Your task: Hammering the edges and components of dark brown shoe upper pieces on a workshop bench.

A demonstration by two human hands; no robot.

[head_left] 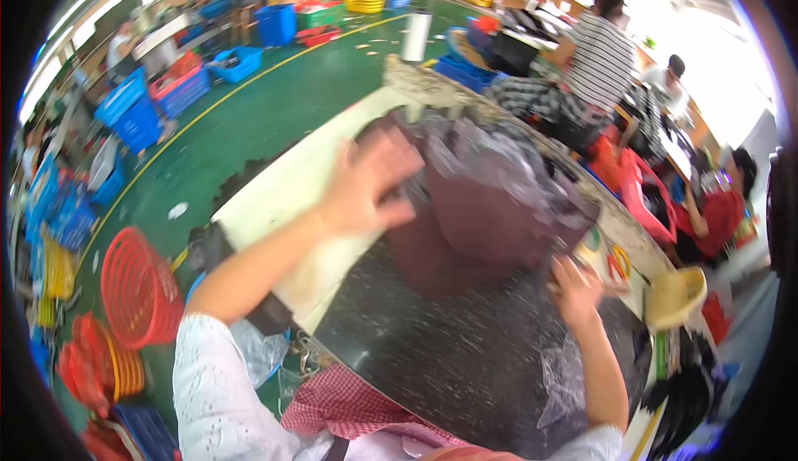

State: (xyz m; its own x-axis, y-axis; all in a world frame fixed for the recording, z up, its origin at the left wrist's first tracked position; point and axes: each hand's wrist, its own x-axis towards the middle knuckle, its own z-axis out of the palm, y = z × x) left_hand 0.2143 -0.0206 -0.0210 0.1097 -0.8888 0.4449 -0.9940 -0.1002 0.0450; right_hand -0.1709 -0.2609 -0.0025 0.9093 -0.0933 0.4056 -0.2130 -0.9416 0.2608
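Observation:
A dark maroon piece of fabric [490, 224] lies bunched on the dark, glossy tabletop [391, 345]. Crumpled clear plastic [490, 153] rests over its far part. My left hand [370, 180], blurred by motion, is over the pale board left of the fabric, its fingers spread and nothing seen in them. At the near right corner of the fabric, my right hand [578, 290] has its fingers curled together. What they pinch, if anything, is too blurred to make out. Another clear plastic piece [561, 382] lies beside my right forearm.
A pale board [287, 212] runs along the table's left. Orange-handled scissors [618, 263] and a cream basket [675, 297] sit at the right. A red basket [140, 288] stands on the floor at left. A person in a striped top [603, 58] works beyond the table.

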